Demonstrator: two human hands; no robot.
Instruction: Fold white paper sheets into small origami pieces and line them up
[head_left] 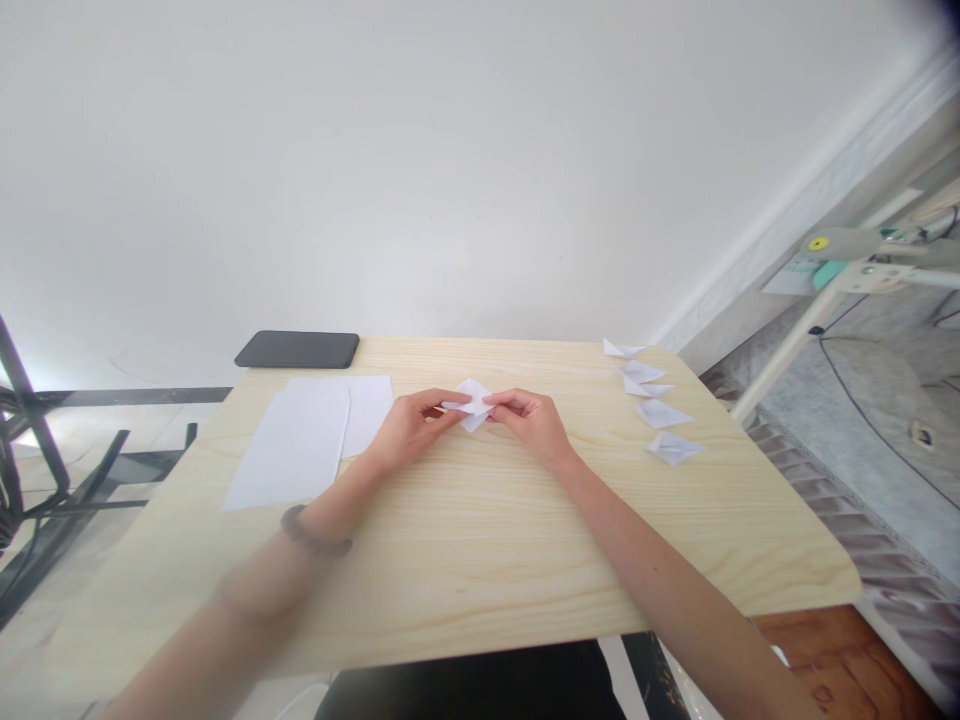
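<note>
A small folded white paper piece (pixel 473 392) is held just above the middle of the table, pinched from both sides. My left hand (pixel 421 425) grips its left corner between thumb and fingers. On the opposite corner, my right hand (pixel 534 425) pinches it the same way. The piece has pointed corners toward the wall and toward me; its inner folds are too small to make out. Several similar folded paper pieces (pixel 675 448) lie in a column at the table's right side.
Sheets of white paper (pixel 289 450) lie at the left of the wooden table (pixel 465 560), with a thin white stick-like thing (pixel 343 432) on them. A black phone (pixel 298 349) rests at the back left. Behind the table stands a white wall (pixel 480 180).
</note>
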